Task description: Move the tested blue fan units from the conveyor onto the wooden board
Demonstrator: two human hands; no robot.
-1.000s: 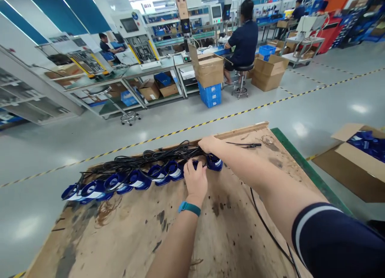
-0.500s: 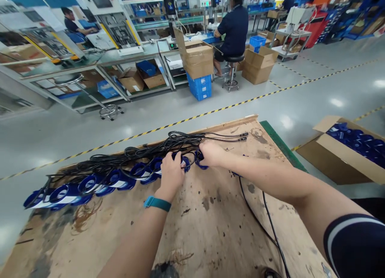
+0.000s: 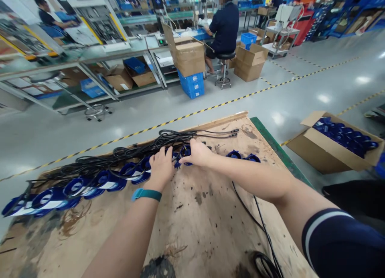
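A row of dark blue round plastic housings (image 3: 111, 181) with white labels lies along the table's far side, black cables bundled behind and over them. My left hand (image 3: 162, 165) has its fingers bent over a blue housing near the right end of the row; its palm hides much of that part. Beside it my right hand (image 3: 199, 153) grips another blue housing (image 3: 185, 152) by its rim, thumb in front and fingers behind. The two hands are nearly side by side. Two more blue housings (image 3: 234, 154) sit farther right, partly behind my right forearm.
The worn wooden tabletop (image 3: 186, 230) has a raised far edge. Black cable (image 3: 266, 262) runs down its right part. An open carton (image 3: 327, 151) of blue parts stands to the right. Across the taped floor, a person (image 3: 224, 25) sits at a workbench beside cartons and blue crates.
My right hand has brought its housing left, against the row by my left hand. Two housings farther right now show more clearly. The whole view has shifted.
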